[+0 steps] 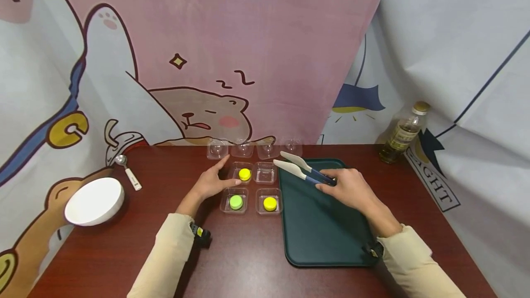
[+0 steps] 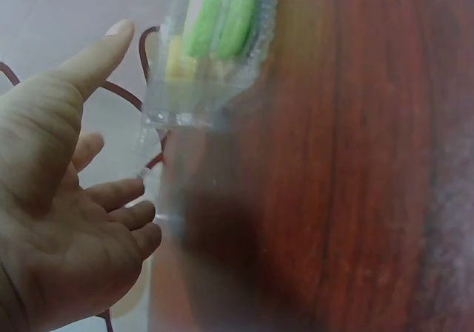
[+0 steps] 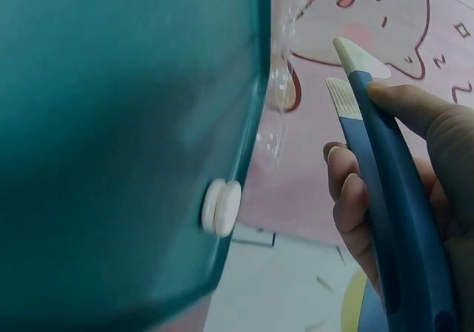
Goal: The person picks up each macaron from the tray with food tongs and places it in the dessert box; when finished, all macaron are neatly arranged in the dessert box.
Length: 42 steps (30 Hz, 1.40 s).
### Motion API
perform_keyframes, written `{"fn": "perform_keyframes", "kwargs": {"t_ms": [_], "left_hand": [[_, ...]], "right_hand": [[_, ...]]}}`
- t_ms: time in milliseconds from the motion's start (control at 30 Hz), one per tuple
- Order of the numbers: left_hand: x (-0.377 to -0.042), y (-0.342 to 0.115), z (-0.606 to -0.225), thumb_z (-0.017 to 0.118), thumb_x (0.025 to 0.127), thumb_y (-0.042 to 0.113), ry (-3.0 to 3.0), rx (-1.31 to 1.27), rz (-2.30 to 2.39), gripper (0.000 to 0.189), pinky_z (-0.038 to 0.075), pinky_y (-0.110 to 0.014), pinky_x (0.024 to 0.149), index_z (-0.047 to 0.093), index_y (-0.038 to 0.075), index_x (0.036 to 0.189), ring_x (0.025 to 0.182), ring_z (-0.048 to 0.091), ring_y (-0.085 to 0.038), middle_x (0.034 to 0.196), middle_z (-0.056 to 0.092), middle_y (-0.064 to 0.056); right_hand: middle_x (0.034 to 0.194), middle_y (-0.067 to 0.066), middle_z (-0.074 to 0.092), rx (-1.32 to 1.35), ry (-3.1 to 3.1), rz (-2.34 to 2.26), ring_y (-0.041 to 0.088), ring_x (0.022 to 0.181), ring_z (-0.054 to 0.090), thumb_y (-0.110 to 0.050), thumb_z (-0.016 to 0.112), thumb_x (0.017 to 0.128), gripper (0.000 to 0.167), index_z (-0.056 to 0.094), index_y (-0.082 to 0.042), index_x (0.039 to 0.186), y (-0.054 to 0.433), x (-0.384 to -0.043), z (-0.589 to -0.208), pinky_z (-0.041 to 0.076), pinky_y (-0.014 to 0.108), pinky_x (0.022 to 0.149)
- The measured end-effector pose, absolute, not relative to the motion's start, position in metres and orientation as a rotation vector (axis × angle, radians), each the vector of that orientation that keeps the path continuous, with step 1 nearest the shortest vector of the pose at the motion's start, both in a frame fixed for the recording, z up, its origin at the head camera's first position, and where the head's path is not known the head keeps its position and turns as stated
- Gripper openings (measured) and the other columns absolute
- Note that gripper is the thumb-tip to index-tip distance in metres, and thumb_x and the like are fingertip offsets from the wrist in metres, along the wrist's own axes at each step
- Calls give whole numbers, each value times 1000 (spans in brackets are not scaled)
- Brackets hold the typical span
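My right hand (image 1: 349,189) holds a pair of tongs (image 3: 385,176) with blue handles and cream tips, their arms apart with nothing between them. The tips hang over the far left part of a dark green tray (image 1: 320,238). A white macaron (image 3: 221,207) lies on that tray near its edge in the right wrist view. My left hand (image 1: 210,182) is beside the clear boxes, fingers extended, thumb near a yellow macaron (image 1: 244,174); whether it touches the box is unclear. Nearer boxes hold a green macaron (image 1: 236,202) and another yellow macaron (image 1: 270,203). The fourth box (image 1: 265,172) is empty.
Several clear domed lids (image 1: 268,150) stand in a row along the back edge. At left are a white bowl (image 1: 94,201) and a scoop (image 1: 131,176) with a white handle. A bottle (image 1: 401,137) with a gold cap stands at the back right.
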<state>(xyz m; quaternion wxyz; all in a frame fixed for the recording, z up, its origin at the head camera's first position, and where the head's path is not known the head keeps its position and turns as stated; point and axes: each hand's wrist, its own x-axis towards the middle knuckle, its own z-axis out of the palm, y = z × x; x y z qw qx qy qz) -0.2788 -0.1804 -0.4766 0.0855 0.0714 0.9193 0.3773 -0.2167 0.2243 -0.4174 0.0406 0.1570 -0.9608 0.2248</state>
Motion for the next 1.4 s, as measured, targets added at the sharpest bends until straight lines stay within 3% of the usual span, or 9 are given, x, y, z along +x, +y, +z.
{"fn": "perform_keyframes", "kwargs": {"t_ms": [100, 367, 600, 867, 1400], "left_hand": [[-276, -176, -472, 82, 80, 53, 2764, 250, 1152, 109, 31, -61, 119, 17, 27, 164, 152, 30, -41, 168, 27, -14], [-274, -150, -449, 83, 81, 45, 2842, 368, 1099, 111, 29, -57, 122, 15, 17, 164, 154, 25, -38, 167, 25, -18], [-284, -129, -446, 79, 83, 51, 2858, 403, 983, 102, 30, -57, 122, 26, 15, 162, 154, 26, -36, 167, 27, -18], [-294, -115, -448, 78, 84, 54, 2863, 488, 858, 95, 28, -56, 123, 33, 20, 160, 157, 22, -31, 164, 37, -6], [-298, -105, -454, 75, 86, 56, 2862, 412, 727, 84, 30, -59, 121, 41, 25, 157, 156, 25, -33, 162, 40, -10]], "right_hand": [[54, -4, 50, 418, -2957, 695, 7, 44, 34, -33, 78, 89, 47, 72, -5, 126, 236, -213, -415, 31, 23, 43], [53, -8, 37, 376, -2942, 645, 7, 45, 34, -34, 77, 90, 47, 72, -5, 125, 262, -203, -417, 30, 23, 44], [55, -7, 44, 298, -2946, 649, 8, 47, 40, -33, 76, 91, 45, 71, -4, 126, 289, -194, -427, 31, 24, 43], [65, -4, 60, 210, -2952, 617, 11, 56, 46, -31, 78, 89, 43, 72, -3, 122, 315, -182, -439, 33, 25, 48], [72, -1, 68, 155, -3005, 593, 13, 62, 51, -32, 79, 88, 46, 72, -1, 122, 326, -172, -442, 38, 27, 50]]}}
